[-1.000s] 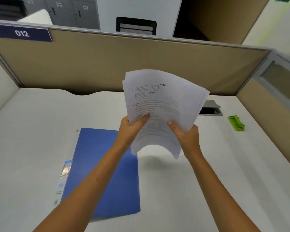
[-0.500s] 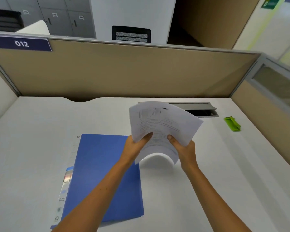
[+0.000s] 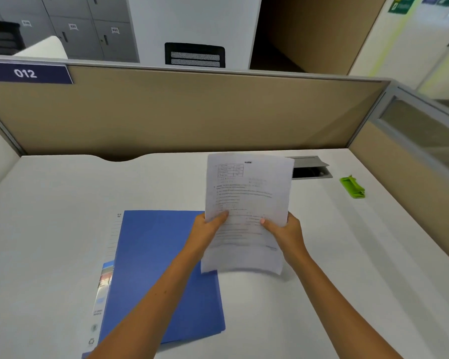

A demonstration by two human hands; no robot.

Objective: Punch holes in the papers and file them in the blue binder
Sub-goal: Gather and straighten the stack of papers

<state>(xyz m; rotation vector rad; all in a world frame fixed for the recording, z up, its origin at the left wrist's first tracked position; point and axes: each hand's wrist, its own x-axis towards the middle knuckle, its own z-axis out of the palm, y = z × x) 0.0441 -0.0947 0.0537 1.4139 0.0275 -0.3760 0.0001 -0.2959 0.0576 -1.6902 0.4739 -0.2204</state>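
The papers [image 3: 246, 203] are gripped upright by the left hand [image 3: 208, 229] and right hand [image 3: 285, 231], likely for squaring on the desk [image 3: 62, 229] beside the binder [image 3: 153, 255].

Papers [image 3: 248, 203] print blurred; blue binder [image 3: 163, 268] corner cut off.

Single head-worn view, close above the bench's [image 3: 322, 255] near edge, facing forward and down toward the far partition [image 3: 182, 112]; no second view.
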